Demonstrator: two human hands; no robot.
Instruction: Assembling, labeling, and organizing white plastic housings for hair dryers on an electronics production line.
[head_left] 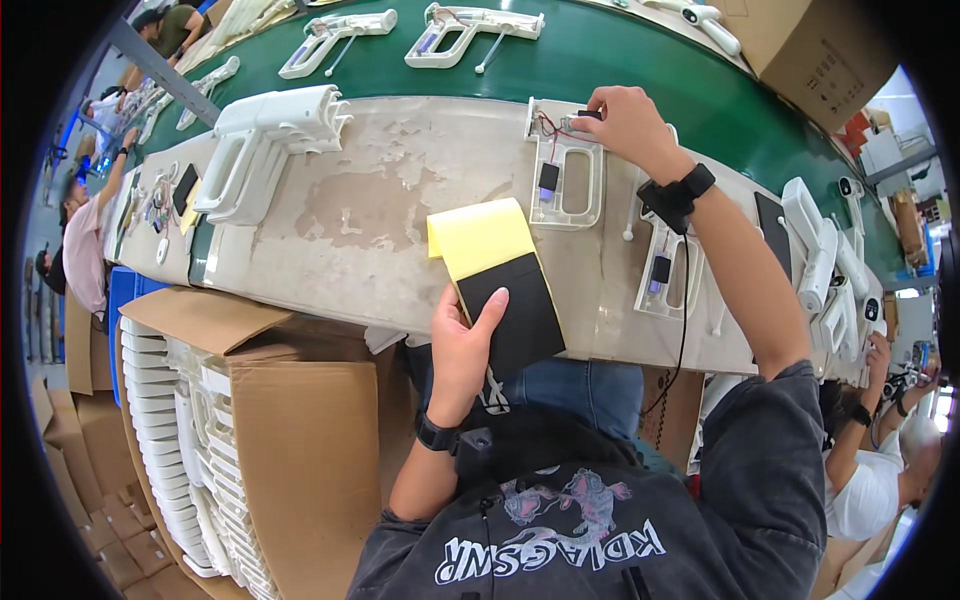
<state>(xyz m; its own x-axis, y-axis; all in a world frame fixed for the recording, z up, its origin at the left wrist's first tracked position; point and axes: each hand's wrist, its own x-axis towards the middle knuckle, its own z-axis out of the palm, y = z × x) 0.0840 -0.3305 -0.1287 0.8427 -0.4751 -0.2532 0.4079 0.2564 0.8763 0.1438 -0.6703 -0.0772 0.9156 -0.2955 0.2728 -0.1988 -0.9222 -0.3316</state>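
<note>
My left hand (462,345) grips a sheet of black adhesive foam pads (512,312), its thumb flat on top. The sheet's yellow backing paper (482,232) shows bare at the far end and curls over. Farther right, my right hand (632,125) is closed, fingertips pinching a small black piece (590,115) at the upper end of a white plastic gun-shaped housing half (592,215). Red wires run inside that housing, and a small black block (549,178) sits in its handle. My fingers partly hide the housing's upper end.
A second wired housing half (645,295) lies beneath my right forearm. Stacked white housings (262,150) stand left on the worn table (330,280). More lie on the green conveyor (385,75). A cardboard box (305,470) of white parts is lower left. Co-workers sit at both sides.
</note>
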